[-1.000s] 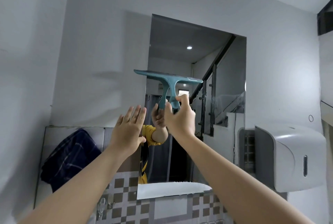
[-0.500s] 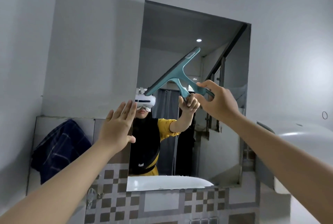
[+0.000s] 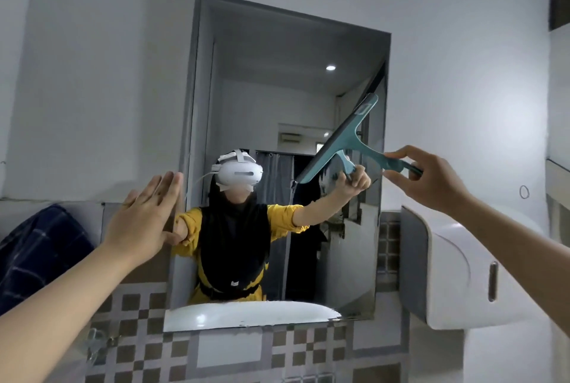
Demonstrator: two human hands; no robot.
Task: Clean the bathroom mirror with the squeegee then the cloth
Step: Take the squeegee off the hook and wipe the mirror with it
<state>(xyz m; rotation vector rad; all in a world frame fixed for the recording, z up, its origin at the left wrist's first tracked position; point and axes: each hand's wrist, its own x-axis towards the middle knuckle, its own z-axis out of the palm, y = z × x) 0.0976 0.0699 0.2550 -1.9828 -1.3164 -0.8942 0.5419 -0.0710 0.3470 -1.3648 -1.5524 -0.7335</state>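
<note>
At the far left a dark blue checked cloth (image 3: 40, 256) hangs against the wall, just beside the tiled band and well apart from both hands. Next comes the left hand (image 3: 145, 216), spread flat with its 4 fingers together and pointing up, holding nothing; its fingertips lie at the left edge of the mirror (image 3: 262, 52) (whether the palm presses the glass or the wall beside it cannot be told). The mirror is a tall rectangle above brown-and-white checked tiles (image 3: 311, 348), and it reflects a person in a yellow top wearing a white headset. Toward its right side the teal squeegee (image 3: 345, 143) sits tilted, blade running from lower left to upper right against the glass, handle pointing right. The right hand (image 3: 431, 179) pinches the end of that handle between thumb and fingers. Below this arm, a white wall dispenser (image 3: 462, 274) is mounted just right of the mirror.
</note>
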